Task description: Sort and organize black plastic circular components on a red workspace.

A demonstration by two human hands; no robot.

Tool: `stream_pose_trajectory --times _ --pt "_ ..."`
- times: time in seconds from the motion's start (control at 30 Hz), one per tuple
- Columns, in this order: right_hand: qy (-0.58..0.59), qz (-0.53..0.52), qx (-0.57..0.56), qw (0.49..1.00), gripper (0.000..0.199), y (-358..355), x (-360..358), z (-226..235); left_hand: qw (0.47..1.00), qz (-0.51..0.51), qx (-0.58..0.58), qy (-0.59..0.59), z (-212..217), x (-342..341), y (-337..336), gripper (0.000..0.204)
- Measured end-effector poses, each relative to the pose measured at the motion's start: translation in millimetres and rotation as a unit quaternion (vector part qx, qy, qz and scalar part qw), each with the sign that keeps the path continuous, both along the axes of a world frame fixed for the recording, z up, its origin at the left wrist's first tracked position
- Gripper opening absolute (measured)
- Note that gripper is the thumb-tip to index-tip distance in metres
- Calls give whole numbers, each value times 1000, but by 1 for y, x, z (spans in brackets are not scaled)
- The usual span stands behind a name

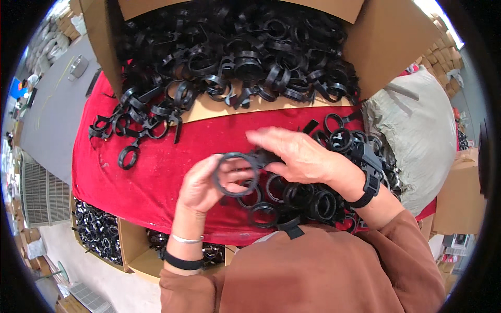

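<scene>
My left hand (201, 182) grips a black plastic ring part (236, 174) by its left side, holding it upright over the red cloth (156, 172). My right hand (302, 156) lies flat across the ring's right end, fingers stretched out to the left and touching its tab. Just below and to the right of both hands lies a heap of several similar black rings (308, 201) on the cloth. A black strap is on each wrist, and a thin silver bangle on the left.
An open cardboard box (391, 41) full of black ring parts (245, 57) spills onto the cloth at the back. Loose rings (128, 156) lie at left. More boxes of rings (99, 229) stand below the table edge. A grey sack (422, 130) sits at right.
</scene>
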State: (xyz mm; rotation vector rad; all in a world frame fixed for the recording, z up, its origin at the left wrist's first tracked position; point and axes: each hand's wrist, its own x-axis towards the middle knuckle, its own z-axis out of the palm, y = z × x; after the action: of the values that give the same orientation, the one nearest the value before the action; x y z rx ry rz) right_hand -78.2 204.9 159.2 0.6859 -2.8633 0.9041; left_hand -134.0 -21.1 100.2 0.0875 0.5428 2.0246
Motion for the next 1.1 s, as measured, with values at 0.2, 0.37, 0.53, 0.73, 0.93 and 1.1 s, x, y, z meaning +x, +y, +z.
stream_pose_trajectory --times 0.2,0.37,0.53,0.73,0.93,1.1 --pt "-184 63 95 976 37 27 16 39 492 311 -679 447 -39 -61 -6 35" --pt "-119 -36 120 985 46 14 20 51 629 227 -655 351 -47 -99 -15 30" --pt "-135 -56 77 986 43 13 18 35 719 242 -548 352 -48 -69 1 18" --pt "-284 -132 -112 943 38 -8 -6 15 762 231 -424 432 -65 20 8 9" --pt "-394 -172 -521 738 45 -15 -20 -38 735 195 -384 524 -49 28 9 10" --pt "-337 -171 -515 770 61 -16 -18 -34 694 196 -393 570 -37 30 11 11"
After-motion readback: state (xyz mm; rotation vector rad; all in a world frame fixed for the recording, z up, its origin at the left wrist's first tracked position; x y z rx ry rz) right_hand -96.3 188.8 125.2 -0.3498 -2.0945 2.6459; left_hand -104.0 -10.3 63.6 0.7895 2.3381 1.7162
